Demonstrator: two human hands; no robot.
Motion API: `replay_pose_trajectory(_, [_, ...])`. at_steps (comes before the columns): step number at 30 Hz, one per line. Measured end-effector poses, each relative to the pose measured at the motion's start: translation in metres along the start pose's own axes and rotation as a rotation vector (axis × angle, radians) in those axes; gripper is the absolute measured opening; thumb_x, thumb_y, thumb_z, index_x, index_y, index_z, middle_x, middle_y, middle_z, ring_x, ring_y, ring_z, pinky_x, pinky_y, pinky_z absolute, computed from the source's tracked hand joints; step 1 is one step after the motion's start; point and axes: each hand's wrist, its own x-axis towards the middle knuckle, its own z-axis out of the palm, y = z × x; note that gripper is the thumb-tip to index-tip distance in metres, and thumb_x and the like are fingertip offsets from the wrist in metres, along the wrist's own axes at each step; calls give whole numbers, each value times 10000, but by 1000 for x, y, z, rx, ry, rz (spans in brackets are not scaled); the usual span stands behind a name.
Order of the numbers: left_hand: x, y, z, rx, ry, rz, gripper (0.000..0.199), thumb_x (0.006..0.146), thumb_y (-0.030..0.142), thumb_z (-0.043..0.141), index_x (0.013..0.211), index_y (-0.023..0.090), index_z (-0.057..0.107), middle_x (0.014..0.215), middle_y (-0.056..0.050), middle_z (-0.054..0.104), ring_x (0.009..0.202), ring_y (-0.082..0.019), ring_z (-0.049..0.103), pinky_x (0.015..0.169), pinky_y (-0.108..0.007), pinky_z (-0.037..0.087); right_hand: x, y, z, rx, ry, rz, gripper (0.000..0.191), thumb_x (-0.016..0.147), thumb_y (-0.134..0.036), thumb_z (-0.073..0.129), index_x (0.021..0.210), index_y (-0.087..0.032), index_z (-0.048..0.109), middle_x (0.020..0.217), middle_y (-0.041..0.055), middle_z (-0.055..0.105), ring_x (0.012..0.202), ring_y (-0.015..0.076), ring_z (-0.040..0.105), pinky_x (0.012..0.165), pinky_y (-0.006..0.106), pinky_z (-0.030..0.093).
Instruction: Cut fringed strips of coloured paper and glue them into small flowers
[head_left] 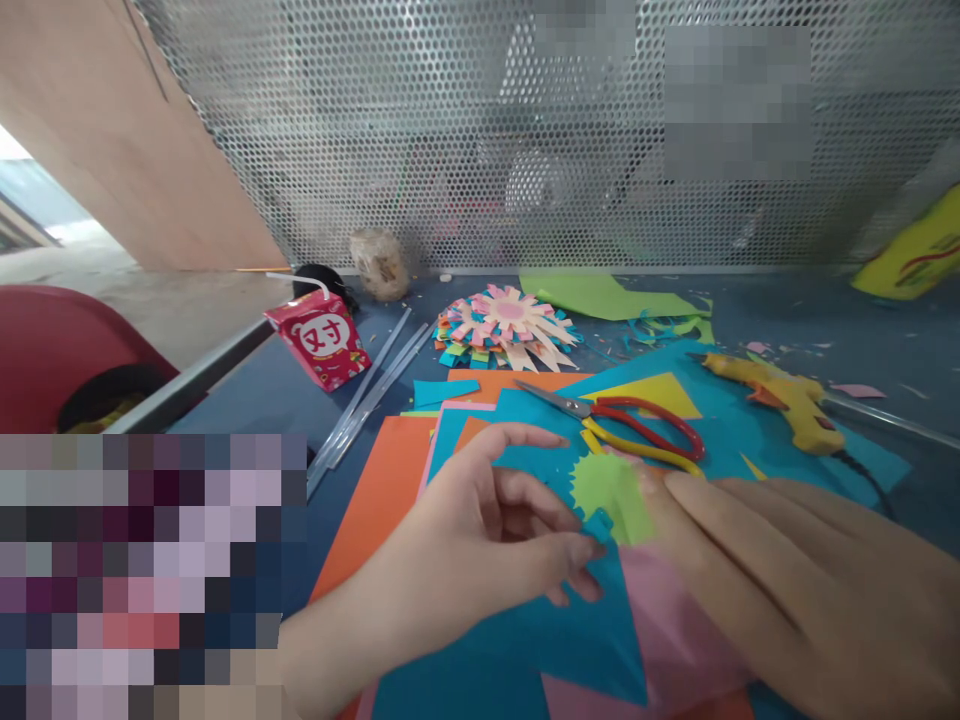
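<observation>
My left hand (487, 530) hovers over stacked coloured paper, index finger stretched and the others loosely curled apart. Beside its thumb and middle fingertips a small blue paper corner (598, 522) sticks up; whether they touch it I cannot tell. At right, my right hand (810, 580) has its fingers pressed together at the edge of a light green paper piece (611, 492) with a toothed, rounded edge. Part of that piece is hidden under the fingers. A pink sheet (675, 620) lies beneath this hand. Just beyond both hands, scissors (645, 420) with red and yellow handles lie on the blue paper.
A yellow glue gun (787, 395) lies at right, with a clear stick behind it. Layered paper flowers (510, 320), green offcuts (615, 295) and scraps are farther back. Clear glue sticks (375, 400) and a red drink carton (322, 340) stand left. A perforated metal panel (450, 130) borders the back.
</observation>
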Motion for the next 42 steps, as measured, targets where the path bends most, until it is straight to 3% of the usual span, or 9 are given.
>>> replay_pose_trajectory(6, [0, 1, 1, 28, 20, -21, 450, 693, 70, 680, 1051, 198, 439, 623, 68, 610, 554, -125, 653, 550, -226, 526, 5, -1, -2, 15, 17, -6, 361, 887, -31, 328, 795, -149, 657, 662, 62, 728, 489, 190, 645, 411, 328, 446])
replay_pose_trajectory(29, [1, 2, 3, 18, 10, -31, 351, 669, 46, 656, 962, 171, 509, 561, 69, 598, 531, -119, 647, 542, -211, 517, 9, -2, -5, 3, 6, -15, 391, 877, -6, 333, 753, -154, 673, 628, 28, 727, 464, 172, 652, 370, 304, 443])
replay_pose_trajectory(42, [4, -2, 0, 36, -14, -43, 359, 659, 80, 649, 971, 172, 496, 605, 46, 606, 562, -118, 629, 526, -213, 504, -3, -8, 1, 9, 28, 19, 299, 892, -36, 311, 958, -98, 596, 737, 78, 739, 570, 226, 669, 507, 377, 449])
